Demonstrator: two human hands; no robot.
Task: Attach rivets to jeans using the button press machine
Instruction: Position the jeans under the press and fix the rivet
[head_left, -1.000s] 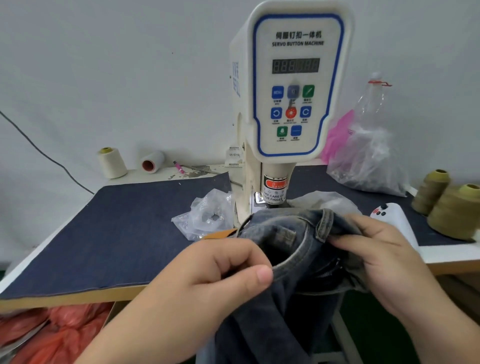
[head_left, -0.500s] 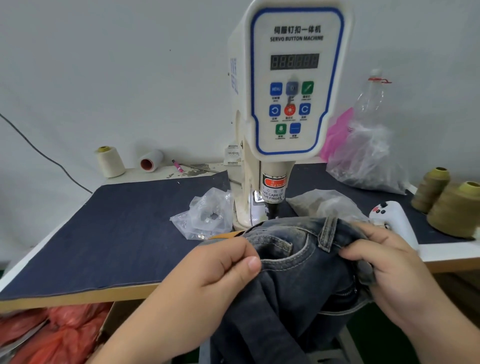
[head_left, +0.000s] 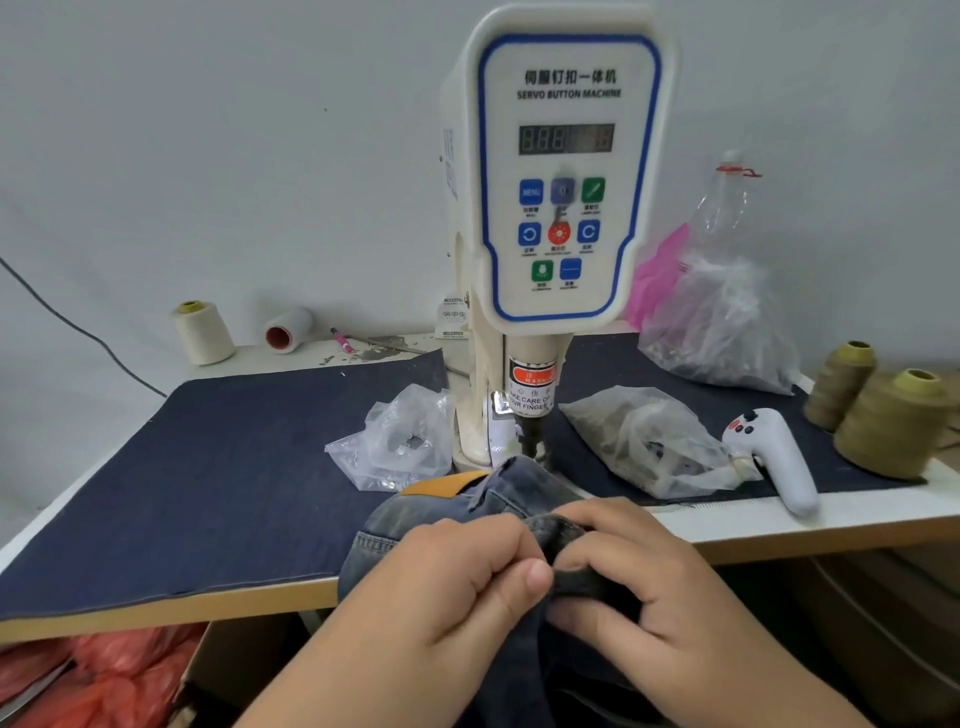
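The white servo button machine (head_left: 561, 176) stands at the middle of the table, its dark press head (head_left: 530, 434) low over the table. Faded blue jeans (head_left: 511, 491) lie bunched at the front edge, one corner reaching up under the press head. My left hand (head_left: 457, 582) and my right hand (head_left: 634, 582) sit close together below the machine, both pinching the same dark fold of denim between thumb and fingers. An orange patch on the jeans shows at the fold's upper left. No rivet is visible in the frame.
Dark denim cloth (head_left: 218, 478) covers the table. Clear plastic bags lie left (head_left: 400, 441) and right (head_left: 649, 441) of the machine, a bigger bag (head_left: 722, 317) behind. A white handheld controller (head_left: 779, 457) and olive thread cones (head_left: 888, 421) sit right; a cream spool (head_left: 202, 332) back left.
Both hands have come together, bunching the jeans into a tight fold. The denim has shifted forward toward the press head, and the pocket and belt loop seen earlier are hidden.
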